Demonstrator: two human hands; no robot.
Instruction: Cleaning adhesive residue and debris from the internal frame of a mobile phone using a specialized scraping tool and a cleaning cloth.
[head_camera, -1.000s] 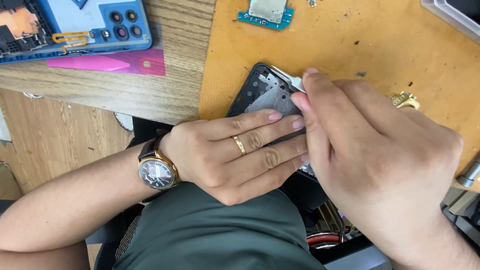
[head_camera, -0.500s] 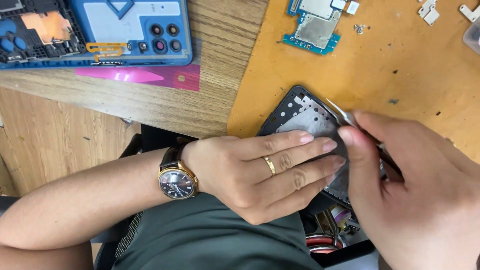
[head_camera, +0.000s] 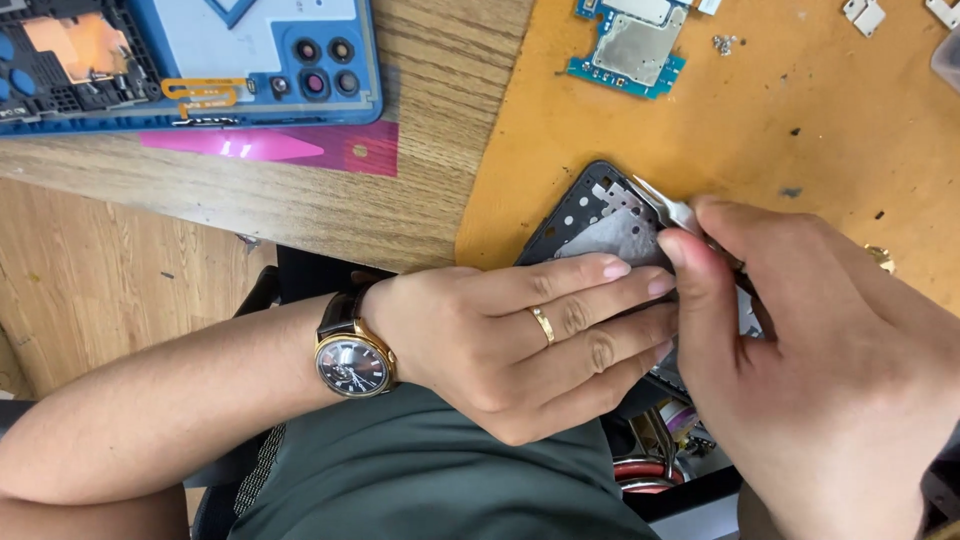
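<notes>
Tweezers (head_camera: 668, 208), thin and silver, sit pinched between the thumb and fingers of your right hand (head_camera: 820, 370), their tips resting on the grey metal plate of the phone frame (head_camera: 600, 225). That frame, dark with a row of small holes along its edge, lies at the near edge of the orange mat (head_camera: 820, 110), just past the middle of the view toward 3 o'clock, tilted with its top corner pointing to 12 o'clock. Your left hand (head_camera: 520, 340) lies flat across the lower part of the frame, fingers stretched out together toward 3 o'clock and pressing down on it; the fingertips touch your right thumb. A gold ring (head_camera: 542, 325) shows on one finger and a wristwatch (head_camera: 352, 362) with a dark dial and gold case is on that wrist.

At 12 o'clock on the mat lies a blue circuit board (head_camera: 628, 45) with a silver shield, and just beside it toward 1 o'clock a small pile of screws (head_camera: 725, 44). Small white metal pieces (head_camera: 865, 15) lie at the top edge toward 2 o'clock. At 10 o'clock, on the wooden surface (head_camera: 300, 215), rests a blue phone back (head_camera: 190, 50) opened up, with camera rings showing, and a pink strip (head_camera: 270, 147) lies just below it. Under your hands, at 5 o'clock, an open drawer with coiled red and metal parts (head_camera: 650, 465) is partly hidden.
</notes>
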